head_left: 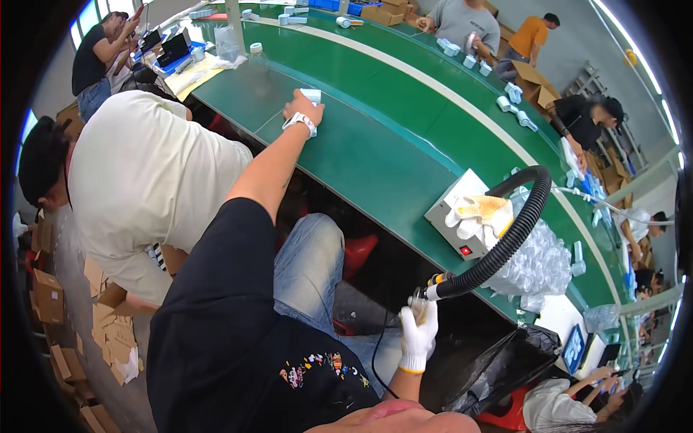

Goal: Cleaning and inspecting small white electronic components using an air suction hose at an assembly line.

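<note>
My left arm reaches out over the green worktable. At its end my bare left hand, with a white watch on the wrist, is closed around a small pale-blue and white device on the tabletop. The device's lower part is hidden by my fingers. My right hand, in a white knit glove, is low beside my leg, gripping the metal nozzle at the end of a black corrugated hose. The hose arches up by a white box with a lit red switch.
A white-and-yellow glove lies on the box. Beside it sits a heap of clear plastic bags. A green conveyor belt runs behind the table. A person in a cream shirt bends close on my left. A black bag hangs at lower right.
</note>
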A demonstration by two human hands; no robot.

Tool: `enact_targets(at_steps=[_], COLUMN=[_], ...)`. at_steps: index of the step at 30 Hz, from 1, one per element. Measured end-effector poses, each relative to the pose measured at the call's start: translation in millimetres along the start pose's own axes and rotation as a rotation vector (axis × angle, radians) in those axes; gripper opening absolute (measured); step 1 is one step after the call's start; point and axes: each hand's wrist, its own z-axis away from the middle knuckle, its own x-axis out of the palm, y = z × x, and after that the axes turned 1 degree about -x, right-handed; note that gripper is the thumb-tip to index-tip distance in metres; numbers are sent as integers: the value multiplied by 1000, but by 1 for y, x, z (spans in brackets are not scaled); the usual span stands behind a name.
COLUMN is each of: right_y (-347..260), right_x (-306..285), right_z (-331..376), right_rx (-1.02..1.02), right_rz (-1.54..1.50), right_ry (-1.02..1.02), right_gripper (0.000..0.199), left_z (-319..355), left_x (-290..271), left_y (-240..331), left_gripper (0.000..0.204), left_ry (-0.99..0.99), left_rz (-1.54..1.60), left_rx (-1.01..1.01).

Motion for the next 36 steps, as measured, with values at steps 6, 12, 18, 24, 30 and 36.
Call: enact_targets(at_steps=[6, 12, 18, 24, 30, 36], right_y=[-10, 24, 49, 3, -6, 1], right_x=[19, 1, -19, -2, 11, 27], right_z=[-38, -17, 55, 84, 70, 43], right_rx=[63, 359, 315, -52, -25, -239], right_rz=[-113, -691, -640, 349, 378, 467], right_ry=[-67, -114, 120, 183, 204, 318], right_gripper=[73, 67, 65, 71, 72, 72], left_z=[152, 359, 426, 437, 453, 463], left_x=[5, -12, 5, 22, 15, 26], left_y=[13, -32, 0, 9, 17, -6], left_gripper=[77, 46, 48, 66, 68, 59], left_ry=[-344, -1800, -1924, -1509, -1298, -1167], left_rz=[1262, 1484, 1461, 1411, 1361, 1217], left_rx=[376, -389, -487, -221, -85, 88])
